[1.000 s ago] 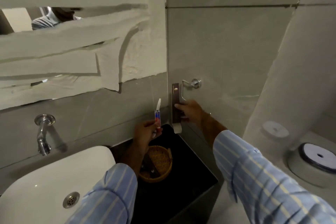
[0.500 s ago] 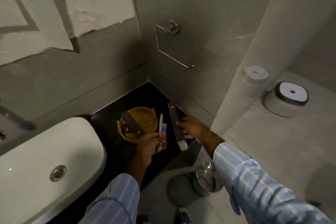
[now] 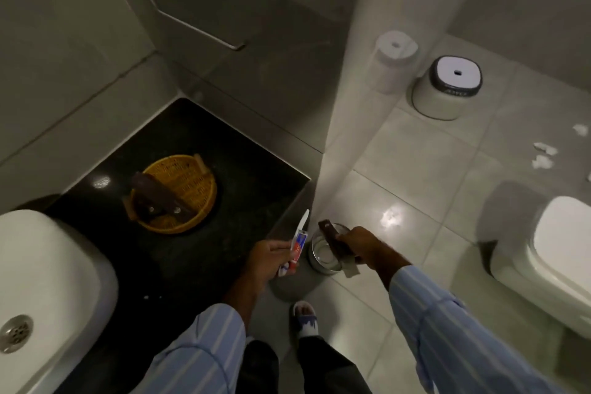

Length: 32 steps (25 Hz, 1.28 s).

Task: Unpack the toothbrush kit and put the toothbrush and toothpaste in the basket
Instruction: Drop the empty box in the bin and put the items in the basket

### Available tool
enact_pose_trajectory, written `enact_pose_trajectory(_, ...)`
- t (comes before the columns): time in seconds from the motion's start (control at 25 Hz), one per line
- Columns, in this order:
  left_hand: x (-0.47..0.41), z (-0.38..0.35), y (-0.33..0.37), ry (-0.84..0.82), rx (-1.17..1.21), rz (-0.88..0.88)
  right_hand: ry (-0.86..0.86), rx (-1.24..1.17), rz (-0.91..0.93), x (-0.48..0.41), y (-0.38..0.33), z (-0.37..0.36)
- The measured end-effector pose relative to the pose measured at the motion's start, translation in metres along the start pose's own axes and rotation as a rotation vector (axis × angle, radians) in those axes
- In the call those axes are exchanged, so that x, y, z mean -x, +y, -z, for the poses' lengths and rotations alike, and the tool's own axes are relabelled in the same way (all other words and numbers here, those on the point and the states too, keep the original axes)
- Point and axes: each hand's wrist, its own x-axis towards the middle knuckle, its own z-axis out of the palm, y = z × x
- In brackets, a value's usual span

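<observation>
Grey tile and a black counter (image 3: 224,169) surround us; the woven basket (image 3: 192,176) sits on that counter holding only dark packets, well apart from our hands. Our left hand (image 3: 268,257) is closed around the toothbrush (image 3: 303,221) and toothpaste (image 3: 298,245) together, both light and slim, the tube likely soft, so we'd pinch them mid-length. Our right hand (image 3: 361,245) grips the brown kit box (image 3: 332,238) above a steel bin (image 3: 323,253); the tube's lettering is too blurred to read.

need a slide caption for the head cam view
Left hand holds toothbrush and toothpaste; right hand holds the brown packet over a steel bin, wicker basket on the counter.
</observation>
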Motion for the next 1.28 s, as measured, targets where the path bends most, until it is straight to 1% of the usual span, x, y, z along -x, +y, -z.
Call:
enact_pose_trajectory(0.16,-0.02,-0.022,-0.017,-0.017,-0.087,0.065,0.065,0.063,-0.058,-0.036,0.036,0.008)
enact_pose_trajectory(0.32,-0.042,-0.03,-0.034,-0.024,-0.15,0.099,0.097,0.081,-0.101,-0.071,0.051,0.019)
enact_pose_trajectory(0.44,-0.054,-0.031,-0.038,-0.012,-0.199,0.107,0.041,0.023,-0.122,-0.082,0.05,0.027)
enact_pose_trajectory(0.48,-0.056,-0.03,-0.038,-0.012,-0.204,0.105,0.013,0.056,-0.118,-0.083,0.047,0.03)
enact_pose_trajectory(0.52,-0.057,-0.028,-0.035,-0.015,-0.217,0.099,0.003,0.174,-0.089,-0.083,0.041,0.032)
enact_pose_trajectory(0.6,-0.055,-0.027,-0.026,-0.019,-0.294,0.081,0.053,0.43,0.02,-0.074,0.02,0.035)
enact_pose_trajectory(0.68,-0.049,-0.026,-0.014,-0.013,-0.365,0.058,0.081,0.549,0.231,-0.056,-0.01,0.034)
enact_pose_trajectory(0.76,-0.04,-0.024,0.004,-0.02,-0.466,0.005,-0.019,0.63,0.492,-0.034,-0.042,0.029)
enact_pose_trajectory(0.84,-0.032,-0.019,0.026,-0.026,-0.6,-0.086,-0.17,0.771,0.686,-0.009,-0.071,0.022)
enact_pose_trajectory(0.92,-0.023,-0.008,0.053,0.005,-0.749,-0.167,-0.271,0.932,0.776,0.011,-0.094,0.011)
enact_pose_trajectory(1.0,-0.013,0.006,0.08,0.044,-0.859,-0.192,-0.289,1.056,0.846,0.023,-0.116,0.001)
enact_pose_trajectory(1.16,0.008,0.05,0.122,0.092,-0.852,-0.204,-0.275,1.071,0.944,0.041,-0.167,-0.012)
enact_pose_trajectory(1.24,0.019,0.078,0.136,0.107,-0.857,-0.249,-0.299,1.064,0.993,0.047,-0.193,-0.018)
enact_pose_trajectory(1.28,0.024,0.092,0.142,0.143,-0.846,-0.298,-0.316,1.044,1.014,0.049,-0.205,-0.022)
